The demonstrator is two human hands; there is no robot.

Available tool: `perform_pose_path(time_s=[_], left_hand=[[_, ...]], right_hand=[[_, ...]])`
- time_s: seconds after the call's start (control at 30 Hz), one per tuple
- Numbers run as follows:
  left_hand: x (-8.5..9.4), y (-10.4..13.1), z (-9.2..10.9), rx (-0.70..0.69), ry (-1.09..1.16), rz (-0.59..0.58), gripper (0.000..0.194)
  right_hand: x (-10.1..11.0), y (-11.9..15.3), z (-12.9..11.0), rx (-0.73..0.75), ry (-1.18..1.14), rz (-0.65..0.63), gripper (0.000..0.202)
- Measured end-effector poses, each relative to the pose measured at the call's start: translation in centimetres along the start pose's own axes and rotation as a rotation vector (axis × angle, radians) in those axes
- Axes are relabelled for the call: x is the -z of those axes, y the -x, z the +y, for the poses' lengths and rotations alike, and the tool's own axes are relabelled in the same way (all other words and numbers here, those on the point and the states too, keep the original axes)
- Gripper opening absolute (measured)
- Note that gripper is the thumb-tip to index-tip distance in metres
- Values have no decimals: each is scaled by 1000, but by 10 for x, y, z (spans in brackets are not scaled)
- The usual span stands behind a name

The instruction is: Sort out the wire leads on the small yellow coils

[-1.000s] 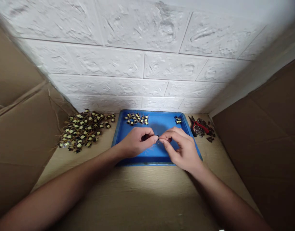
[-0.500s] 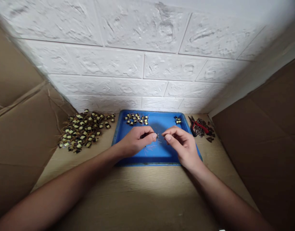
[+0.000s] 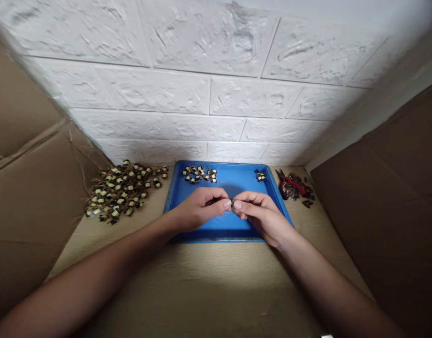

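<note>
Over the blue tray (image 3: 216, 233), both hands meet fingertip to fingertip. My left hand (image 3: 200, 210) is closed, pinching a small wire-wound transformer (image 3: 232, 204) between thumb and forefinger. Only a sliver of its pins shows; the fingers cover the rest. My right hand (image 3: 267, 215) pinches at the facing side of the same part, thumb and forefinger closed on its pins or fine wires, though which one I cannot tell. Thin reddish wires (image 3: 218, 218) show faintly on the tray floor below the left hand.
Several black-and-yellow transformers (image 3: 198, 174) lie at the tray's back left, a smaller group (image 3: 260, 175) at its back right. A large pile (image 3: 120, 190) sits on the table at left. Red-handled cutters (image 3: 293, 184) rest on dark scraps (image 3: 308, 197) at right. Cardboard (image 3: 384, 197) walls both sides.
My right hand has moved left and slightly down, closing the gap to the left hand; its fingertips now meet the transformer. The left hand has barely shifted.
</note>
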State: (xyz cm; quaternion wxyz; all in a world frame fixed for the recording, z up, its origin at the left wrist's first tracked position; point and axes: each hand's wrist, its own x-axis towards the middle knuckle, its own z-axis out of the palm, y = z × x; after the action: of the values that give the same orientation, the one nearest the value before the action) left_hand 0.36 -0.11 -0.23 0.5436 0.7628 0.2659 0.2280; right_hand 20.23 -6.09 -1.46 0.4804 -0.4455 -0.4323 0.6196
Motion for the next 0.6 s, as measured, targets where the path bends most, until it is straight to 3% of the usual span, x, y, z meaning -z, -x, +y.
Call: perform_pose_path(time_s=[0.6], left_hand=[[0, 0, 1, 2, -62, -1, 28]], right_hand=[[-1, 1, -2, 57, 61, -11, 19]])
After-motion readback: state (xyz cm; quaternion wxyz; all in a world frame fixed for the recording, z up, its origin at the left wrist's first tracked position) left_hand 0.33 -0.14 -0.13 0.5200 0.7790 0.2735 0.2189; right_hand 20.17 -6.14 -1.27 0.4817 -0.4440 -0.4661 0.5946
